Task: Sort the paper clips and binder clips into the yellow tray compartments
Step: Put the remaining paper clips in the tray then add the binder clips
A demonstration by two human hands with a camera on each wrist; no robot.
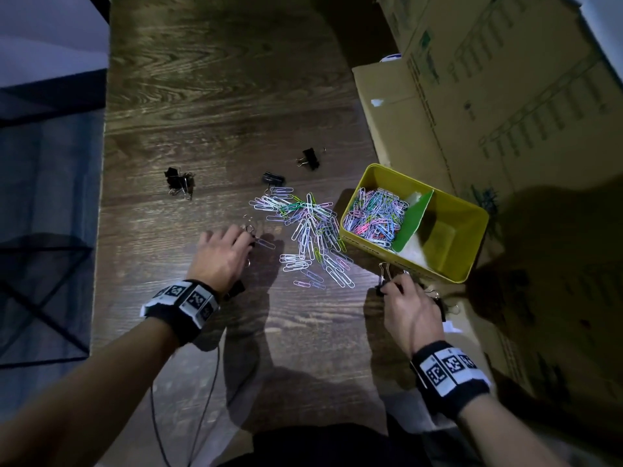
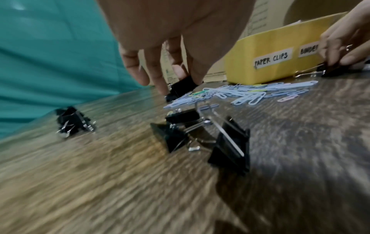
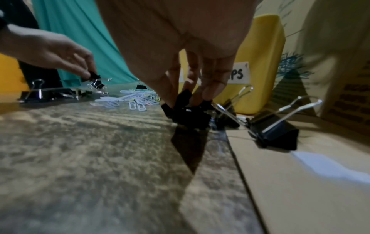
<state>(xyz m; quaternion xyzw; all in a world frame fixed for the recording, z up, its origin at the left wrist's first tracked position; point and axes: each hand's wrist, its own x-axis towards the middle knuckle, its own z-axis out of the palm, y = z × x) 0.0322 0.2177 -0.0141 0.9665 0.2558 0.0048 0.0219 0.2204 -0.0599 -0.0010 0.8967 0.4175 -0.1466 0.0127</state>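
The yellow tray (image 1: pixel 472 244) stands at the right; its left compartment holds paper clips (image 1: pixel 377 214), and a green divider (image 1: pixel 413 220) splits it from the right one. More paper clips (image 1: pixel 310 230) lie heaped on the table beside it. My left hand (image 1: pixel 247 242) pinches a black binder clip (image 2: pixel 182 87) left of the heap. My right hand (image 1: pixel 394 286) grips another black binder clip (image 3: pixel 188 109) in front of the tray's near wall.
Loose black binder clips lie at the far left (image 1: pixel 180 182), the middle (image 1: pixel 273 178) and further back (image 1: pixel 310 158). Others sit under my left palm (image 2: pixel 200 134), and a large one (image 3: pixel 274 131) rests on the flat cardboard. Cardboard boxes (image 1: pixel 505 96) wall the right side.
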